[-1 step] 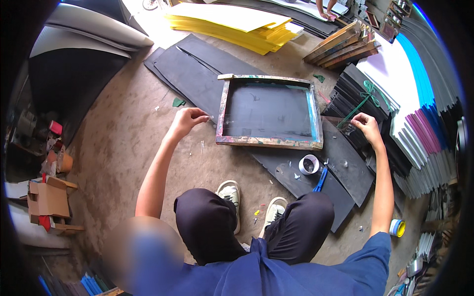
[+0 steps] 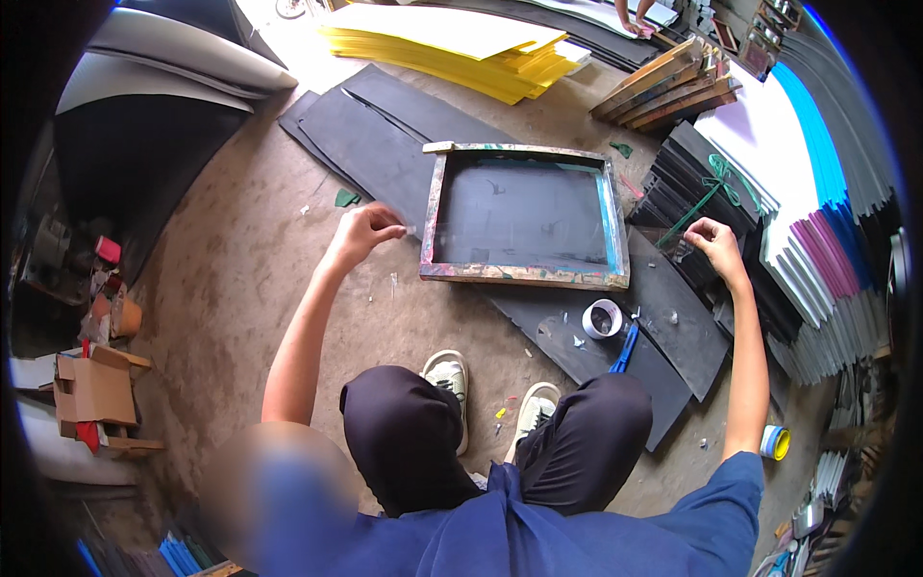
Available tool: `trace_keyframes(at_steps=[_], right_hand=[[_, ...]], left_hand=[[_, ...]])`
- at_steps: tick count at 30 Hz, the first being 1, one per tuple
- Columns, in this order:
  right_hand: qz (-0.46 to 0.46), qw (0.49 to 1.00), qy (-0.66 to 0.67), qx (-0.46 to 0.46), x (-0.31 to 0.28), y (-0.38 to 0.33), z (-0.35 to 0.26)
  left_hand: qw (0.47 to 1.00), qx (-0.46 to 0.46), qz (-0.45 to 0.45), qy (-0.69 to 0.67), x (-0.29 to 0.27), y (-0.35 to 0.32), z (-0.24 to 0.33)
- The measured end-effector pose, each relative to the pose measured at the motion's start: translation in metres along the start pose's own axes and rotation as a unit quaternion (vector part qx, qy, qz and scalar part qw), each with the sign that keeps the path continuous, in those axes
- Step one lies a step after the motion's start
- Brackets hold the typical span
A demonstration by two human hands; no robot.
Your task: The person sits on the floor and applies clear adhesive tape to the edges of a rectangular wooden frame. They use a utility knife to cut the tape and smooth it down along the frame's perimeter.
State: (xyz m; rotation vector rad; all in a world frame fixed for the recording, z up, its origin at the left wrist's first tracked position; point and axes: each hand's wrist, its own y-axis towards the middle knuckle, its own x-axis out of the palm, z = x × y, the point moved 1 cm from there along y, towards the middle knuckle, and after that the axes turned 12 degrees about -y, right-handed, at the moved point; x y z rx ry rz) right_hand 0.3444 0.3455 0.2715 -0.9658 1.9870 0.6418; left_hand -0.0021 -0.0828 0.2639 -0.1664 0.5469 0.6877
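Note:
A screen-printing frame with paint-stained wooden sides and dark mesh lies before me on black foam sheets. My left hand is just off its left side, thumb and fingers pinched together. On the other side my right hand makes a similar pinch, near the bundled black sheets. A thin clear strip, seemingly tape, shows at the left fingertips and appears to stretch across the frame to the right hand; its middle hardly shows.
Nearer me on the foam are a tape roll and a blue-handled cutter. Yellow sheets and stacked wooden frames stand behind. Colored foam sheets line the right; a cardboard box is left. Another person's hands show at the top.

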Motion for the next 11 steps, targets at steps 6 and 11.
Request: trace_keyframes(at_steps=[6,11], right_hand=[[-0.079,0.995,-0.039,0.042,0.021,0.018,0.015],[-0.148,0.975,-0.109,0.128,0.098,0.036,0.054]], left_hand=[[0.995,-0.062,-0.061,0.038,0.005,0.027,-0.027],[0.98,-0.112,-0.132,0.098,0.045,0.056,-0.096]])
